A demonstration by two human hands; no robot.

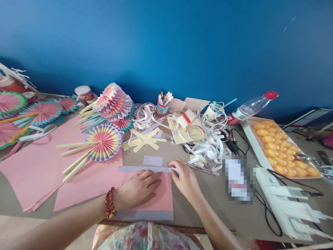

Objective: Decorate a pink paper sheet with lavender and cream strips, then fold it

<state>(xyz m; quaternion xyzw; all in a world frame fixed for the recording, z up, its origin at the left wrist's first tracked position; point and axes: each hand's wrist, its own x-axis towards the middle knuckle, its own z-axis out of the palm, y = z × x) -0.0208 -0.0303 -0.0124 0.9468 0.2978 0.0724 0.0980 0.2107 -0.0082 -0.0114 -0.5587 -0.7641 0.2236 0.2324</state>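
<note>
A pink sheet of paper [158,199] with pale lilac edges lies on the table in front of me. My left hand [139,189], with a red bead bracelet on the wrist, lies flat on it, fingers stretched out. My right hand [183,178] pinches the right end of the sheet's folded lilac top strip [145,169]. A small lilac paper piece [152,160] lies just beyond the strip.
Pink paper sheets [39,170] and several pleated paper fans [104,140] cover the left. Yellow strips [144,139], white paper curls [210,146], a pen cup [162,106], a paper cup, a bottle [249,108] and a tray of orange pieces [283,149] lie behind and right. Cables cross at the right.
</note>
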